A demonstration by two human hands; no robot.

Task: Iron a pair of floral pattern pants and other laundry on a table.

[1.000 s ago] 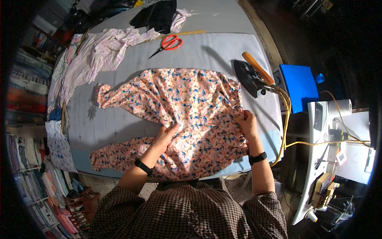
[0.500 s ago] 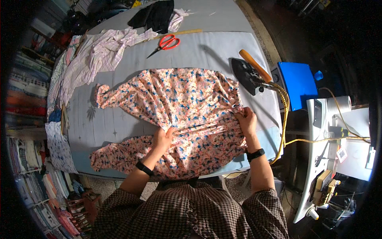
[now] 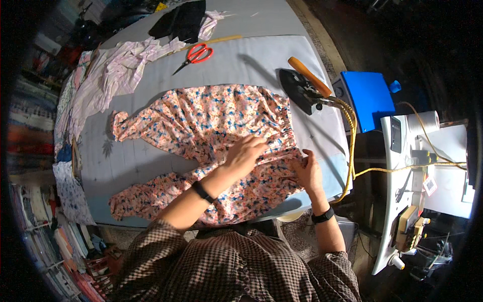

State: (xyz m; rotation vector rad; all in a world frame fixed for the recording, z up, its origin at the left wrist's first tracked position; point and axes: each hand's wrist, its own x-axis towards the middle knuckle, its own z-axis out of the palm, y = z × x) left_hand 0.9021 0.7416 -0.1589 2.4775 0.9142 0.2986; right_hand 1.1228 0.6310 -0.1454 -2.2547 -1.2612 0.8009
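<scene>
Floral trousers (image 3: 221,108) with a gathered elastic waistband (image 3: 287,121) lie spread on the pale ironing table, waist to the right and both legs running left. My left hand (image 3: 246,153) rests over the middle of the cloth near the waist, its fingers stretched out and holding nothing. At the near part of the waistband is my right hand (image 3: 308,172), thumb and fingers apart beside the cloth's edge. An iron (image 3: 299,90) with an orange-brown handle stands on the table beyond the waistband, its yellow cord trailing right.
Red-handled scissors (image 3: 193,58) lie farther back, near a wooden ruler (image 3: 221,39). A crumpled checked cloth (image 3: 118,70) covers the far left corner. Right of the table stand a blue box (image 3: 367,100) and a white sewing machine table (image 3: 395,201). Stacked fabrics (image 3: 37,226) fill the left side.
My left hand has let go of the trousers' crotch and moved right, across the cloth. My right hand has loosened and shifted slightly nearer. The cloth between them lies flatter, and the whole view has shifted slightly.
</scene>
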